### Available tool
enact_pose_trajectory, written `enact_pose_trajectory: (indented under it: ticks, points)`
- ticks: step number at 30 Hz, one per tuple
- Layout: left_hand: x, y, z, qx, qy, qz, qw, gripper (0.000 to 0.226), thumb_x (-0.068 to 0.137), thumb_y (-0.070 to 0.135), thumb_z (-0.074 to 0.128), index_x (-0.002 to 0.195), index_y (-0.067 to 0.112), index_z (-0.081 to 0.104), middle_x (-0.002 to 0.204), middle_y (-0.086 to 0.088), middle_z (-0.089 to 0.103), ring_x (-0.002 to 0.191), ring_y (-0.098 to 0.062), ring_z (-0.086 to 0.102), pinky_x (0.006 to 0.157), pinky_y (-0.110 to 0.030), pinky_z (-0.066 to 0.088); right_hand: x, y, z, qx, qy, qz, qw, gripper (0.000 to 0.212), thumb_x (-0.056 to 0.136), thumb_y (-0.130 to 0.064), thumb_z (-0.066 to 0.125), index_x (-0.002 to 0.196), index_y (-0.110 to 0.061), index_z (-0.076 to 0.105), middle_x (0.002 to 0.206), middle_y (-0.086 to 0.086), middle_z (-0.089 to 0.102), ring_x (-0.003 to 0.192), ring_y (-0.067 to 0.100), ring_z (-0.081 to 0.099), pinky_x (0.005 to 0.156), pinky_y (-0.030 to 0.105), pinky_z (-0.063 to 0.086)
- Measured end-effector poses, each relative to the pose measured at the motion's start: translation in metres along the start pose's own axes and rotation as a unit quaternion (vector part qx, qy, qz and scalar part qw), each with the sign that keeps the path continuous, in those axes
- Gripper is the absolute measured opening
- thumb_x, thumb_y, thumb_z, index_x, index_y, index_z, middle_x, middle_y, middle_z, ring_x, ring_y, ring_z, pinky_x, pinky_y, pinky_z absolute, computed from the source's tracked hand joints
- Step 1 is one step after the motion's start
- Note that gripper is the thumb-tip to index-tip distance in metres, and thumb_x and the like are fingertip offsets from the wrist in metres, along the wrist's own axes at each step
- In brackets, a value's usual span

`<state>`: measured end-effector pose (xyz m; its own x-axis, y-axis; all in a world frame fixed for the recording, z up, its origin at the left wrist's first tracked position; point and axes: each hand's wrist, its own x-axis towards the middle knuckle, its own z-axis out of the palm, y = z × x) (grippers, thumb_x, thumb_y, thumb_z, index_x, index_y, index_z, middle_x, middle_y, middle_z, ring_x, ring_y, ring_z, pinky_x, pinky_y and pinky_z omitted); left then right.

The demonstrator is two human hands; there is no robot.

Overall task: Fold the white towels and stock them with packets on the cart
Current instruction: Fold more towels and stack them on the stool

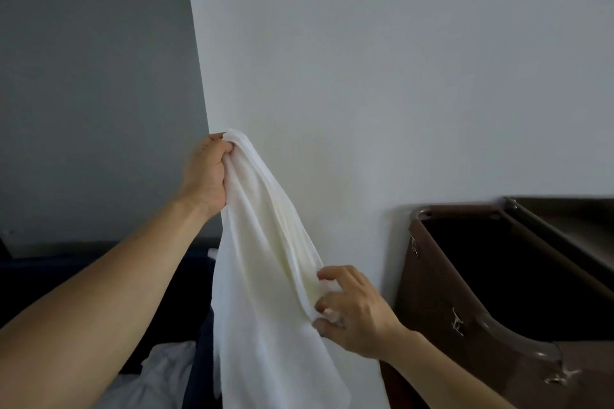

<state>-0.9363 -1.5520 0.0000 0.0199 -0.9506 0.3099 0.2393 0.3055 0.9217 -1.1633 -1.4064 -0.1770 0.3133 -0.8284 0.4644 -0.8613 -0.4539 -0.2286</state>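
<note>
A white towel (pixel 262 259) hangs in front of a white wall, bunched and unfolded. My left hand (pixel 206 173) grips its top corner, held up at about chest height. Lower and to the right, my right hand (pixel 352 309) pinches the towel's right edge between thumb and fingers. The towel's lower end drops out of the frame at the bottom. The brown cart (pixel 481 276) stands at the right against the wall, with a dark open bin. No packets are in view.
A white wall corner (pixel 199 43) runs down the middle, with a grey wall to its left. More white cloth (pixel 159 375) lies crumpled at the bottom left beside something dark blue (pixel 196 292).
</note>
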Motion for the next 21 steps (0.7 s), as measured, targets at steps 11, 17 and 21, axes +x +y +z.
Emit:
enact_pose_trajectory:
  ticks: [11,17,21]
  points:
    - [0.007,-0.005,-0.025,0.066,0.017,0.028,0.997,0.017,0.095,0.012,0.047,0.108,0.011,0.058,0.089,0.001,0.062,0.078,-0.013,0.06,0.067,-0.029,0.05,0.009,0.012,-0.053,-0.068,-0.18,0.166,0.967,0.039,0.102,-0.049,0.036,0.115,-0.026,0.064,0.144,-0.009,0.044,0.123,0.015,0.05,0.101,0.032,0.044]
    - [0.012,-0.021,-0.061,0.291,0.02,0.093,0.952,0.021,0.102,0.023,0.047,0.11,0.006,0.055,0.096,-0.003,0.056,0.084,-0.018,0.054,0.069,-0.028,0.042,0.036,0.036,-0.1,-0.042,-0.107,0.249,0.962,0.035,0.095,-0.052,0.053,0.074,-0.024,0.049,0.069,-0.006,0.057,0.068,0.018,0.059,0.058,0.028,0.04]
    - [0.033,0.014,-0.058,0.326,0.071,0.151,0.93,0.014,0.102,0.025,0.046,0.109,0.015,0.053,0.099,-0.002,0.057,0.089,-0.02,0.052,0.064,-0.027,0.039,0.087,0.03,-0.174,-0.066,0.08,0.228,0.968,0.037,0.093,-0.046,0.06,0.069,-0.021,0.049,0.064,-0.002,0.053,0.073,0.028,0.055,0.064,0.032,0.037]
